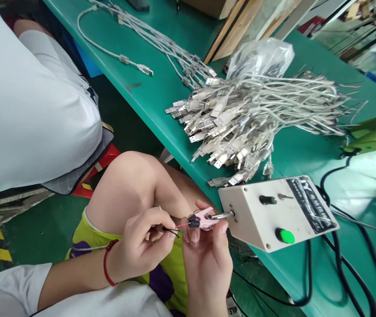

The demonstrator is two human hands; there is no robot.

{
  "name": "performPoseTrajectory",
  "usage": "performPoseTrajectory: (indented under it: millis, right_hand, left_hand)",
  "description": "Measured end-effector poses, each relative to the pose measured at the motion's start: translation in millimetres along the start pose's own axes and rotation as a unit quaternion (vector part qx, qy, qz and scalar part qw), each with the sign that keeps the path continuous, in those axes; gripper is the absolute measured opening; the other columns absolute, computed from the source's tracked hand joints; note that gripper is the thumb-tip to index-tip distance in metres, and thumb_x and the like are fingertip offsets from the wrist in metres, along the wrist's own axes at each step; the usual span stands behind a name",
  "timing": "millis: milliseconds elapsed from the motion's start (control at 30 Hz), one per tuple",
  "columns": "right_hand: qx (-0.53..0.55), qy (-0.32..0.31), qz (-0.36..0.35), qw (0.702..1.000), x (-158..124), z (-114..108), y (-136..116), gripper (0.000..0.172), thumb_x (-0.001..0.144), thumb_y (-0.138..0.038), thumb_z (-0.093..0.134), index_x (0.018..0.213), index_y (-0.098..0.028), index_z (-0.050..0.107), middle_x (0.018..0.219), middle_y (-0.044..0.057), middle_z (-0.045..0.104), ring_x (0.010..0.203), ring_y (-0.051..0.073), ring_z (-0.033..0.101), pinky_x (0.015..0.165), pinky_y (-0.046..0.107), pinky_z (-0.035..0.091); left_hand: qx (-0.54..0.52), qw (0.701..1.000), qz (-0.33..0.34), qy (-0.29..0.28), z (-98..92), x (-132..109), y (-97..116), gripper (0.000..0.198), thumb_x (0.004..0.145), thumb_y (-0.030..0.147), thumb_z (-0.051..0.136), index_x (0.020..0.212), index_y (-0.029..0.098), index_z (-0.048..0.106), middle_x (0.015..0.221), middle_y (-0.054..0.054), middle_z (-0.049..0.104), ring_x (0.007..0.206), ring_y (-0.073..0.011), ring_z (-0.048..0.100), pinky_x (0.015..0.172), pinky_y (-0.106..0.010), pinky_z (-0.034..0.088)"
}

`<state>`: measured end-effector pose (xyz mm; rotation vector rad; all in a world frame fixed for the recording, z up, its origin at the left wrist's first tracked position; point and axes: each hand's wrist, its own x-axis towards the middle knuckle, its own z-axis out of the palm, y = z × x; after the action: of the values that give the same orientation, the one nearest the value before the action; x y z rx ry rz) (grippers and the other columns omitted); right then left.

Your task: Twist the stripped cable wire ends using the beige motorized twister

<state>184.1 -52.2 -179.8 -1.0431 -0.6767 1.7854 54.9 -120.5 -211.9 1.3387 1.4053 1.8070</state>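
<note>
My left hand (146,242) is closed in a pinch on the stripped end of a cable; its thin red wire (182,225) and a black wire (175,233) stick out past the fingertips. The red wire runs to the black tips of a small pink clip (205,216). Around that clip my right hand (208,259) is closed, palm up, thumb and fingers on either side. The metal shaft (223,215) of a white machine box (244,220) reaches to the clip. The grey cable (89,248) passes behind my left wrist.
A big pile of USB cables (234,119) lies on the green table (135,101), with more cables (161,39) behind. A plastic bag (262,57) sits beyond the pile. The box has a green button (287,236). Black cords (340,264) loop at right. A person in white (36,105) sits at left.
</note>
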Motion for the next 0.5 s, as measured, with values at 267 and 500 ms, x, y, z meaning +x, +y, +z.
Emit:
performPoseTrajectory:
  millis: [267,500]
  right_hand:
    - [0.02,0.019,0.012,1.0,0,1,2,0.044,0.087,-0.065,0.101,0.106,-0.027,0.089,0.051,-0.006,0.053,0.055,0.013,0.051,0.062,0.022,0.054]
    - [-0.052,0.012,-0.002,0.999,2,-3,5,0.055,0.092,-0.077,0.091,0.109,-0.024,0.088,0.051,-0.006,0.05,0.05,0.011,0.039,0.055,0.023,0.043]
  left_hand:
    - [0.001,1.0,-0.006,-0.01,3.7,9,2,0.02,0.104,0.008,0.071,0.113,0.025,0.064,0.076,0.006,0.06,0.051,-0.0074,0.044,0.047,-0.017,0.036]
    - [0.003,1.0,-0.011,-0.021,4.5,13,3,0.019,0.104,0.009,0.071,0.112,0.025,0.065,0.076,0.006,0.065,0.051,-0.0076,0.046,0.048,-0.017,0.038]
